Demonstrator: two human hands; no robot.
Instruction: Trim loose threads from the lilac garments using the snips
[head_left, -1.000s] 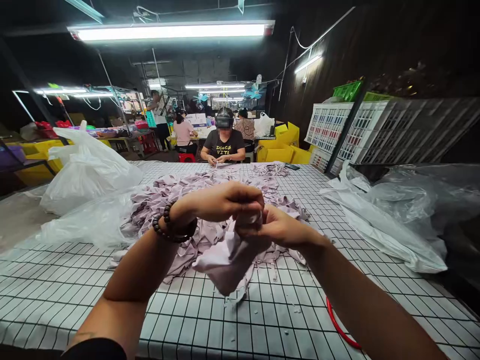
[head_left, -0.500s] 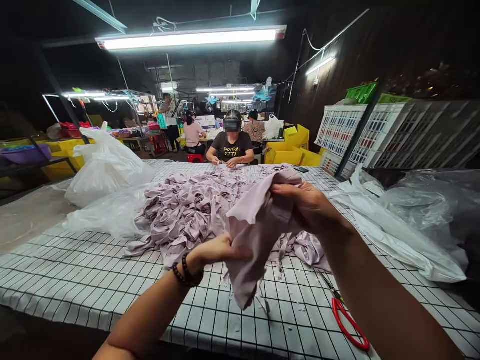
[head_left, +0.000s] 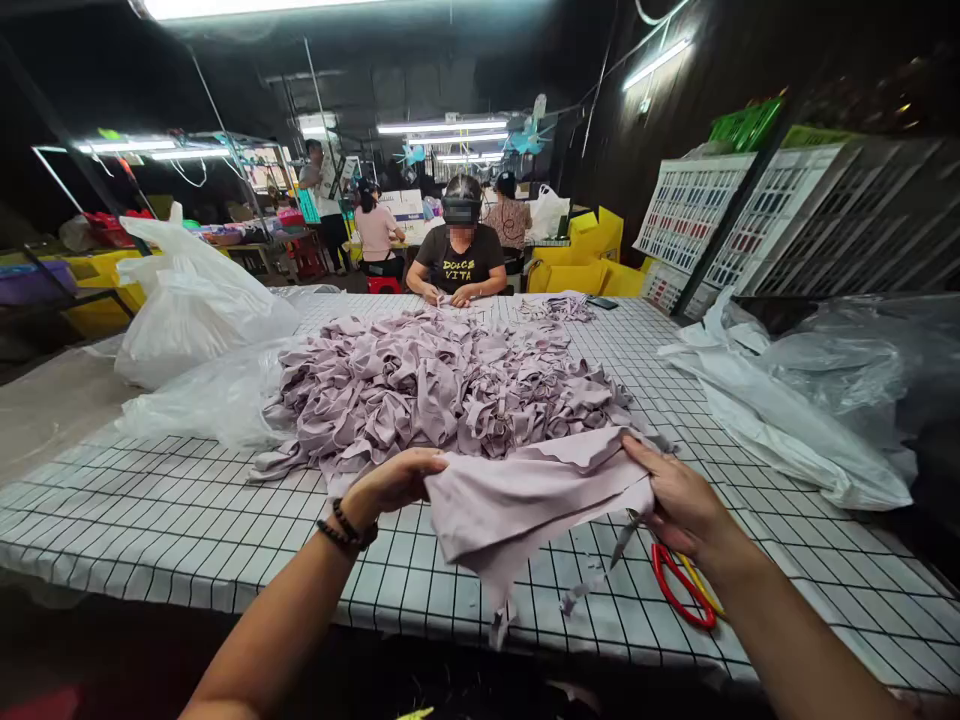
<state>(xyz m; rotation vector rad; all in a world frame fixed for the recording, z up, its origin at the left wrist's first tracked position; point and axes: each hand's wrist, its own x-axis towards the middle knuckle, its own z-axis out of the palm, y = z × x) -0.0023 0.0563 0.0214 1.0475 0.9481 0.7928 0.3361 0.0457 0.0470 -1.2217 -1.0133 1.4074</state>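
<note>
A piece of pale mauve fabric [head_left: 536, 495] is stretched between my two hands above the near part of the table. My left hand [head_left: 397, 478], with dark beaded bracelets on the wrist, pinches its left end. At the other end, my right hand [head_left: 675, 490] grips the fabric's right edge. Thin strips dangle below the cloth. Just beyond lies a large heap of the same mauve fabric [head_left: 420, 385]. Red-handled scissors [head_left: 679, 590] rest on the table under my right forearm, their blades hidden from view.
A white table cover with a black grid [head_left: 247, 540] spreads under everything. White plastic bags [head_left: 202, 310] stand at the left, and more plastic wrapping [head_left: 810, 420] lies at the right. Across the table sits a person [head_left: 459, 255] working with both hands. Stacked white crates [head_left: 697, 210] stand behind right.
My hands have moved apart and the fabric, bunched and hanging before, is now spread sideways between them. My right hand has come lower and to the right. The view has tilted downward.
</note>
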